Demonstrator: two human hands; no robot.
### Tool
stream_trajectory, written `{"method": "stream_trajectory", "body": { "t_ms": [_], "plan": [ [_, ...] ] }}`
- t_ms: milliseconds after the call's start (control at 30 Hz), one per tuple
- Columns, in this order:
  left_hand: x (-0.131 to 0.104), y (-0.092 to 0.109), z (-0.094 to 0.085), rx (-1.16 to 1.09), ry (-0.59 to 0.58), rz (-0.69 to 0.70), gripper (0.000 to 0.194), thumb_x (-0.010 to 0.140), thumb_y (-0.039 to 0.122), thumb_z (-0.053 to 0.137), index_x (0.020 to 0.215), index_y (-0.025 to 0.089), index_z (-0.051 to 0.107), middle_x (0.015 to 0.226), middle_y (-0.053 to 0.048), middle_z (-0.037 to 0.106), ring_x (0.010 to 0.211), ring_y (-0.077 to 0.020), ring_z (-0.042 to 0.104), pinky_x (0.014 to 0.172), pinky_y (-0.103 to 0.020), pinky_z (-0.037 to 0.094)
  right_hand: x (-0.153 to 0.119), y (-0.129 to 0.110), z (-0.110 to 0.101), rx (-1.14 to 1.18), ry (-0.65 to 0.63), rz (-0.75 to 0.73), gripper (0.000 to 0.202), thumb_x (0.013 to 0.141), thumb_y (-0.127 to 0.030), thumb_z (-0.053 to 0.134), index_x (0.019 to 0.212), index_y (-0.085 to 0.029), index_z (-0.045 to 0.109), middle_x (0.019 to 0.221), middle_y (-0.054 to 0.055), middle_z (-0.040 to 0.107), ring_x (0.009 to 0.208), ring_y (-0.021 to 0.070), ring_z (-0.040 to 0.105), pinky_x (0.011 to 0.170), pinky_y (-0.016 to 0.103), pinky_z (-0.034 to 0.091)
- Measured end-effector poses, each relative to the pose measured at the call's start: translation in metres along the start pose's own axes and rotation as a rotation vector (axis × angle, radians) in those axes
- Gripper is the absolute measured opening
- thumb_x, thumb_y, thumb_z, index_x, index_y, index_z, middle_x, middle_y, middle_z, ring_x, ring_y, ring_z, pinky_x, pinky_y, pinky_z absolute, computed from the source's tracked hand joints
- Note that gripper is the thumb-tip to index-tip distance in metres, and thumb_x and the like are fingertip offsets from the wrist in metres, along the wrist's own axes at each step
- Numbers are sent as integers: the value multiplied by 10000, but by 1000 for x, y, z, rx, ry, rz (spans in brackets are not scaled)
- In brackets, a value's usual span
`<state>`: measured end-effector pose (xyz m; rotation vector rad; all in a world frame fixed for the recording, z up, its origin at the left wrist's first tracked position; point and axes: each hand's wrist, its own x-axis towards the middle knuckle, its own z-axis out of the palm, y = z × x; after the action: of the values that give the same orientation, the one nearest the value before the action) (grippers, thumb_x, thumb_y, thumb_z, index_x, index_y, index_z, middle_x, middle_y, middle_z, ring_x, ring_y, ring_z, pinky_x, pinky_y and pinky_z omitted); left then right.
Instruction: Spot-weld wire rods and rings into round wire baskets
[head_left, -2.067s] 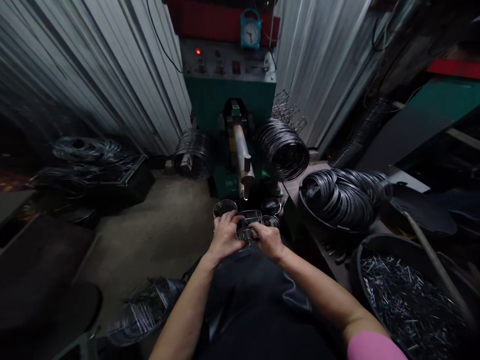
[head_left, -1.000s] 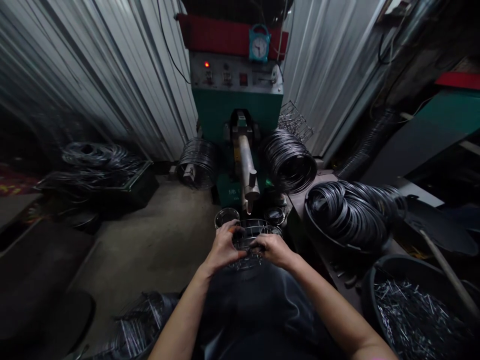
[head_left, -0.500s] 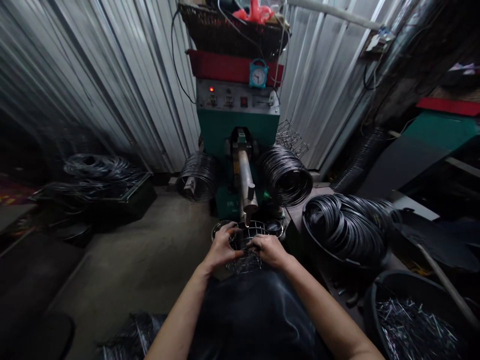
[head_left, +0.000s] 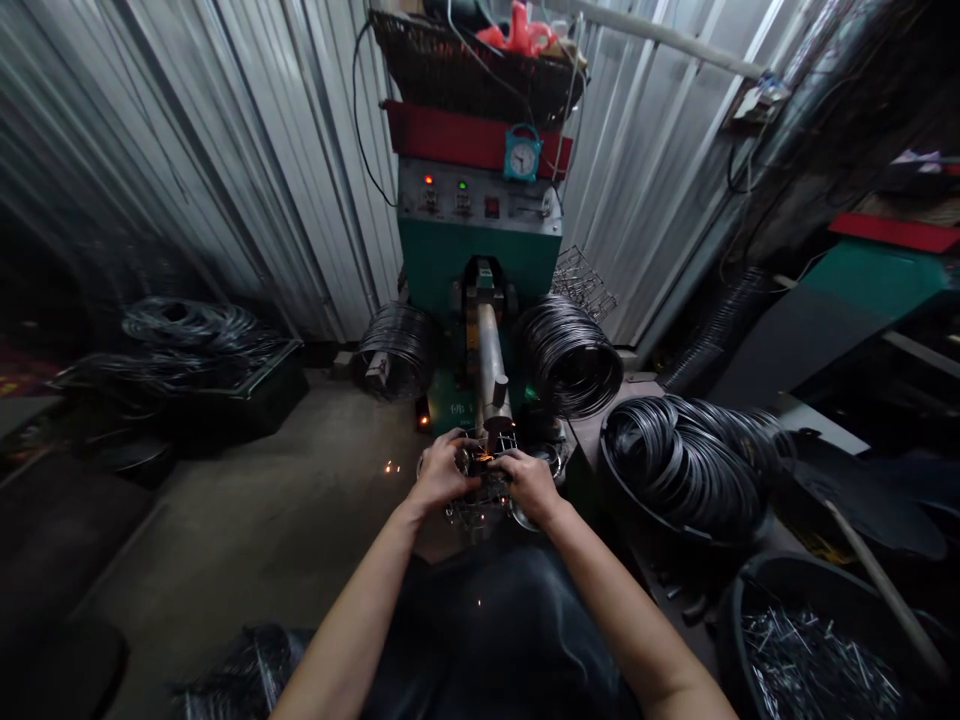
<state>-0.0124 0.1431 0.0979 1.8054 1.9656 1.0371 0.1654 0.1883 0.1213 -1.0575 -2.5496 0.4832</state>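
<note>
A wire frame (head_left: 471,512) of thin metal rods is held between my two hands, under the tip of the welding machine's round metal arm (head_left: 491,360). My left hand (head_left: 444,470) is closed on its left side, thumb and fingers gripping the wire. On the right side my right hand (head_left: 531,482) pinches the wire, fingers bent. Orange sparks (head_left: 486,457) glow between the hands at the electrode, and a few more fly to the left. The machine's green body (head_left: 480,250) stands behind, with a red and a green lamp lit on its panel.
Wire coils (head_left: 571,355) hang at the machine's right and more (head_left: 396,350) at its left. A tub of wire rings (head_left: 686,465) and a bucket of short rods (head_left: 821,650) stand at the right. A bin with wire (head_left: 202,345) sits at the left.
Sparks have appeared at the electrode and the green lamp has lit up. The wire frame and both hands have shifted slightly, with the hands closer together under the arm's tip.
</note>
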Motion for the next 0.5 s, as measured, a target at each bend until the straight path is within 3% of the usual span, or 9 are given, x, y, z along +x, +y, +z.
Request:
{"method": "stream_trajectory", "body": {
  "t_ms": [100, 200, 300, 367, 500],
  "plan": [
    [3, -3, 3, -29, 22, 14, 527, 515, 333, 798, 1011, 250, 640, 1250, -80, 538, 1181, -283, 501, 980, -437, 407, -9, -1, 2, 209, 160, 56, 338, 784, -231, 630, 1120, -250, 593, 1086, 50, 631, 890, 174, 618, 764, 272, 471],
    [0, -2, 5, -11, 66, 23, 565, 497, 313, 806, 1032, 250, 634, 1267, -82, 526, 1194, -290, 487, 992, -455, 389, -36, 2, 12, 619, 260, 250, 355, 703, -271, 682, 1034, -201, 574, 894, 22, 635, 759, 149, 591, 683, 263, 475],
    [0, -3, 6, 16, 99, 11, 574, 475, 274, 807, 1024, 248, 643, 1276, -86, 521, 1202, -309, 474, 1002, -484, 371, -68, 9, 27, 1065, 133, 567, 296, 655, -317, 700, 883, -174, 576, 656, -38, 552, 517, 85, 474, 473, 202, 379],
    [3, -5, 6, -3, 114, -20, 547, 492, 286, 792, 1018, 237, 649, 1271, -86, 525, 1184, -302, 494, 994, -466, 390, -86, 14, 36, 1322, 62, 721, 281, 634, -317, 711, 833, -166, 582, 603, -52, 511, 450, 57, 407, 414, 179, 293],
    [12, -10, 4, -20, 138, -83, 525, 521, 291, 765, 1027, 219, 647, 1258, -85, 534, 1189, -293, 491, 1000, -443, 388, -105, 25, 46, 1570, 102, 883, 314, 581, -234, 752, 848, -148, 611, 604, -26, 553, 459, 62, 458, 424, 168, 304]
  ]
}}
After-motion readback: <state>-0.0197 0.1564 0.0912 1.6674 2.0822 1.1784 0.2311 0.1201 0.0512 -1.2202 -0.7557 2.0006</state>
